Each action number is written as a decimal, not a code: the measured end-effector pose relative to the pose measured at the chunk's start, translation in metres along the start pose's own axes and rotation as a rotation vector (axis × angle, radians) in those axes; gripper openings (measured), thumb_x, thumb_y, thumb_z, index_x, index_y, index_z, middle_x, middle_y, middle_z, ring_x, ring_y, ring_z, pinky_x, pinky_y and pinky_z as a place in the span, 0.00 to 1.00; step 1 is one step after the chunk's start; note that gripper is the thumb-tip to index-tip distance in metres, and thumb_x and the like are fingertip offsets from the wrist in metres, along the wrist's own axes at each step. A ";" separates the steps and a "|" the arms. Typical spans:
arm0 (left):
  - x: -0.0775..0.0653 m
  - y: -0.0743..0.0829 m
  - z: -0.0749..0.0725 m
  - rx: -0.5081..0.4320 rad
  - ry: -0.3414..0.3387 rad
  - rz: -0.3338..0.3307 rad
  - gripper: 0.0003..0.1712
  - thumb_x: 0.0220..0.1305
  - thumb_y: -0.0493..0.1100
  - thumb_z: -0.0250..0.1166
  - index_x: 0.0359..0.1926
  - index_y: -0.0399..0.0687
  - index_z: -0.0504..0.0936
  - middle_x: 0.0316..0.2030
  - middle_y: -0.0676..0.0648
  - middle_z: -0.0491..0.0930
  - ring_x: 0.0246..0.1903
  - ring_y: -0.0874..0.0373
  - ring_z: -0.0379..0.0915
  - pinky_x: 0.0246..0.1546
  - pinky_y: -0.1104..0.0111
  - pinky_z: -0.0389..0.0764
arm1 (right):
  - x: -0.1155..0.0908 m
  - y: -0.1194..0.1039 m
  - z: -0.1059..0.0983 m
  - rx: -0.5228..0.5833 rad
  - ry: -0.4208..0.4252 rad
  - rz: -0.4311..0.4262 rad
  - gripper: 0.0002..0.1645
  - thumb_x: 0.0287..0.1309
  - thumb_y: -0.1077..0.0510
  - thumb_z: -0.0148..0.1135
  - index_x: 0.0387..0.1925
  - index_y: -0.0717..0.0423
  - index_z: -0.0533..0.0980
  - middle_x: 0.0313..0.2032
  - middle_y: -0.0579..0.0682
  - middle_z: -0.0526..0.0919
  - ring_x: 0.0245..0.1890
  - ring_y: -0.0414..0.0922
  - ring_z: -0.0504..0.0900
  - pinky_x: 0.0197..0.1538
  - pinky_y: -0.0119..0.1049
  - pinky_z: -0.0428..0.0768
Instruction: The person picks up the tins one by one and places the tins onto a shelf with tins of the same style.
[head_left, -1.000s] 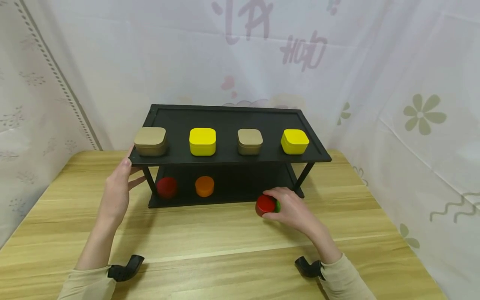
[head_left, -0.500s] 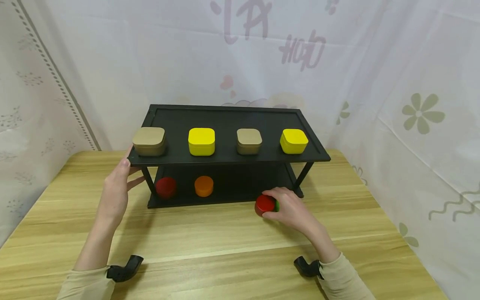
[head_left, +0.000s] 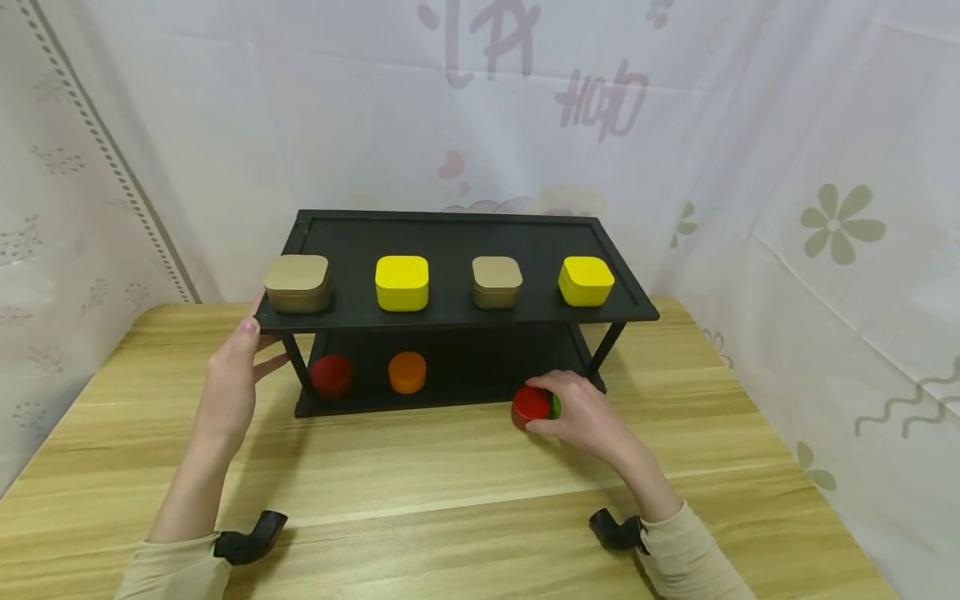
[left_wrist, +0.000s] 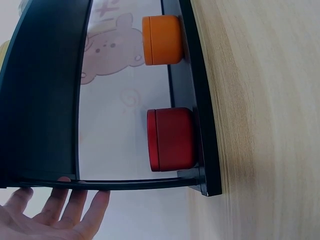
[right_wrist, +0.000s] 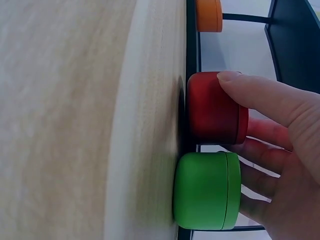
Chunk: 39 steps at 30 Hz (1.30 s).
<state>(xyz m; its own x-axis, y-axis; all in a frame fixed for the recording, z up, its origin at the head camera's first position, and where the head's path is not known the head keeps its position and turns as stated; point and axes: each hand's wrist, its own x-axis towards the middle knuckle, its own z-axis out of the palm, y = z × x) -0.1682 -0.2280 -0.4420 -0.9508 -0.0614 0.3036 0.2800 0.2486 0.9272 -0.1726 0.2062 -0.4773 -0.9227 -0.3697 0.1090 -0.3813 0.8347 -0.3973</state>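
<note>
My right hand (head_left: 581,412) holds a small round red tin (head_left: 531,407) with a lid at the front edge of the black rack's lower shelf, toward the right. The thumb lies on its near side, fingers on the far side. Right beside it is a matching green tin (right_wrist: 205,191), mostly hidden by the hand in the head view, with fingers behind it. At the rack (head_left: 442,319), my left hand (head_left: 232,379) grips the upper left front corner, thumb in front and fingertips against the post. A dark red tin (head_left: 332,377) and an orange tin (head_left: 407,372) stand on the lower shelf.
Along the upper shelf's front sit rounded square tins: a tan tin (head_left: 297,283), a yellow tin (head_left: 402,283), a second tan tin (head_left: 497,282) and a second yellow tin (head_left: 587,281). The rack stands on a wooden table (head_left: 420,483) before a patterned white cloth (head_left: 360,108).
The right hand and the red tin have shifted very slightly toward the rack and to the right. The left hand stays at the rack's corner.
</note>
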 end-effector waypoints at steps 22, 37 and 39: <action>-0.001 0.003 0.000 -0.031 0.007 0.001 0.28 0.84 0.57 0.39 0.79 0.67 0.60 0.79 0.55 0.61 0.57 0.72 0.72 0.51 0.85 0.80 | 0.003 -0.008 0.000 0.043 0.027 0.003 0.32 0.51 0.47 0.81 0.58 0.50 0.82 0.54 0.49 0.87 0.50 0.47 0.83 0.51 0.43 0.85; -0.001 0.005 -0.001 0.014 -0.007 -0.008 0.28 0.84 0.58 0.36 0.80 0.70 0.57 0.80 0.53 0.59 0.59 0.74 0.71 0.51 0.85 0.79 | 0.023 -0.021 0.001 0.060 0.041 -0.013 0.32 0.51 0.48 0.80 0.59 0.50 0.82 0.55 0.50 0.86 0.52 0.49 0.84 0.54 0.47 0.86; 0.000 0.006 -0.001 0.025 -0.011 -0.006 0.28 0.84 0.59 0.35 0.80 0.71 0.57 0.80 0.54 0.60 0.59 0.74 0.70 0.51 0.84 0.79 | 0.026 -0.023 0.000 0.063 0.035 -0.009 0.33 0.52 0.48 0.80 0.59 0.50 0.82 0.56 0.51 0.85 0.53 0.49 0.84 0.55 0.48 0.85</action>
<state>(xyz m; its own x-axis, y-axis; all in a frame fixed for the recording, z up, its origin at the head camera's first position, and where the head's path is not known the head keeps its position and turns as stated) -0.1661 -0.2275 -0.4366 -0.9540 -0.0519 0.2953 0.2710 0.2722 0.9233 -0.1878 0.1773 -0.4655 -0.9210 -0.3619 0.1442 -0.3866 0.8034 -0.4528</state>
